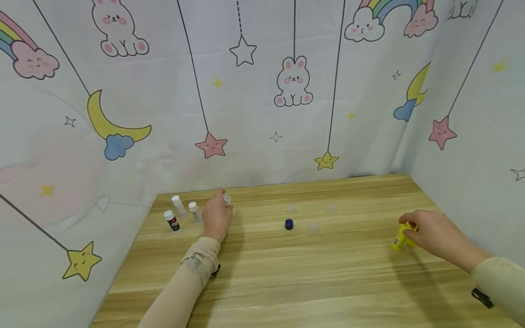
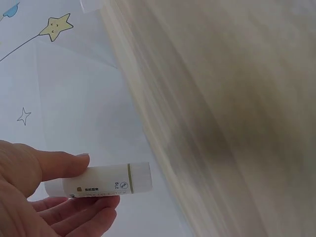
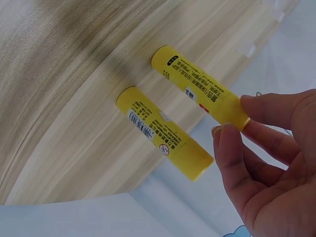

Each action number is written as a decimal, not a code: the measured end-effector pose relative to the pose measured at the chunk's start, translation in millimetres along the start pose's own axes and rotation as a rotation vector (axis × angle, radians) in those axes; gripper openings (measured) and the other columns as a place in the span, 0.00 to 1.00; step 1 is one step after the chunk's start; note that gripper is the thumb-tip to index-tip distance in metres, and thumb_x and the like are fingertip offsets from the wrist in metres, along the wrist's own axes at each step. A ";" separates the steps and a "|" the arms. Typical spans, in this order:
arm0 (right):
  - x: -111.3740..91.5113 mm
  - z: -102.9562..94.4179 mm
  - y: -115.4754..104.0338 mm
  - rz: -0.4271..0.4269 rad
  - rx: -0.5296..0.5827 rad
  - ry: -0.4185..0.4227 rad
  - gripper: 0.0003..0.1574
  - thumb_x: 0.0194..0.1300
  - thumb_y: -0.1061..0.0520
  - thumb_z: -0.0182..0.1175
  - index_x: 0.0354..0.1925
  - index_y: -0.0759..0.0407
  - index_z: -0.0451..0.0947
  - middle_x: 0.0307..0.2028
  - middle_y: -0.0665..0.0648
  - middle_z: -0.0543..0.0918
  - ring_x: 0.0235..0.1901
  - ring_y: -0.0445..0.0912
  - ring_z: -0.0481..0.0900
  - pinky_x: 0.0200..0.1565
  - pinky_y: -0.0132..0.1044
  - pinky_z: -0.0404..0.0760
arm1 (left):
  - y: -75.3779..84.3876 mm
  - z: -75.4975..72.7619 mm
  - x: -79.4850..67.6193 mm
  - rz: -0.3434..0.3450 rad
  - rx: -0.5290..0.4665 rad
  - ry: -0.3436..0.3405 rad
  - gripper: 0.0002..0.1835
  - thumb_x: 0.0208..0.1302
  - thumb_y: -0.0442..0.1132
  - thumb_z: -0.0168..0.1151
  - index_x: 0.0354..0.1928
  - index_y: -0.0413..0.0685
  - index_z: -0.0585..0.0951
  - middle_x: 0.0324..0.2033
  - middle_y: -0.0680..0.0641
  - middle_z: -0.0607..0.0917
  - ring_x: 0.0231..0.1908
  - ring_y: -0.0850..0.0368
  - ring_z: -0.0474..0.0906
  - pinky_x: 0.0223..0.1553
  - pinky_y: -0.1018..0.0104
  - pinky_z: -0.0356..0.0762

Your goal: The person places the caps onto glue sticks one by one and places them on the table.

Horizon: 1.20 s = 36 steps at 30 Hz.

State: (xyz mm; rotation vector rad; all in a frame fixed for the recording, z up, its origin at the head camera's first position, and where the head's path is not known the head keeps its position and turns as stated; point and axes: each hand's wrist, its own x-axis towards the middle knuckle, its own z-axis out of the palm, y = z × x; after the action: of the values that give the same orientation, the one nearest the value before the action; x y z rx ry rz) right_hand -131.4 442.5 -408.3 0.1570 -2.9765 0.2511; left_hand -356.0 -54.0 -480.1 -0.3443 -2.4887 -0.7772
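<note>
My left hand (image 1: 216,217) is at the back left of the wooden table. It holds a white glue stick (image 2: 106,180) with a thin gold line near one end, thumb on one side and fingers on the other. On the right, my right hand (image 1: 430,230) pinches the end of a yellow glue stick (image 3: 197,86) between thumb and fingers. A second yellow glue stick (image 3: 163,133) stands on the table beside it, and its upper end is not gripped.
Left of the left hand stand two white glue sticks (image 1: 195,212) (image 1: 178,206) and a dark-labelled one (image 1: 172,221) with a white cap. Mid-table are a navy cap (image 1: 289,224) and clear caps (image 1: 313,228) (image 1: 291,209) (image 1: 331,208). A printed curtain (image 1: 254,114) hangs behind.
</note>
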 end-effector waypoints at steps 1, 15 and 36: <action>0.5 0.1 -0.1 -0.001 -0.003 0.001 0.14 0.56 0.62 0.72 0.43 0.63 0.86 0.31 0.52 0.85 0.30 0.45 0.80 0.29 0.44 0.79 | 0.5 -0.9 -0.3 0.002 -0.002 0.009 0.23 0.56 0.30 0.75 0.53 0.41 0.77 0.39 0.37 0.87 0.31 0.40 0.85 0.28 0.47 0.81; 4.4 -4.8 -13.3 -0.064 -0.085 0.159 0.15 0.57 0.59 0.72 0.43 0.64 0.85 0.34 0.57 0.82 0.27 0.50 0.79 0.24 0.45 0.78 | 6.0 -12.7 -8.4 0.034 -0.003 0.144 0.13 0.60 0.33 0.72 0.40 0.44 0.75 0.29 0.41 0.86 0.20 0.47 0.80 0.19 0.52 0.73; 49.8 9.8 -75.7 -0.184 -0.088 0.274 0.12 0.58 0.60 0.72 0.42 0.58 0.85 0.37 0.58 0.83 0.34 0.54 0.81 0.29 0.49 0.81 | 11.1 -25.6 -12.9 0.174 0.000 0.268 0.12 0.60 0.31 0.71 0.46 0.42 0.85 0.37 0.41 0.87 0.33 0.44 0.85 0.30 0.48 0.81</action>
State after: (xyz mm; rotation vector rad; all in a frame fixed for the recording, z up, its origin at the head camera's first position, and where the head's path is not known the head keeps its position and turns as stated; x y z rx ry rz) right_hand -173.0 362.0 -398.0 0.3531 -2.6736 0.1091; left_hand -330.9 -61.3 -463.8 -0.4210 -2.1761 -0.7023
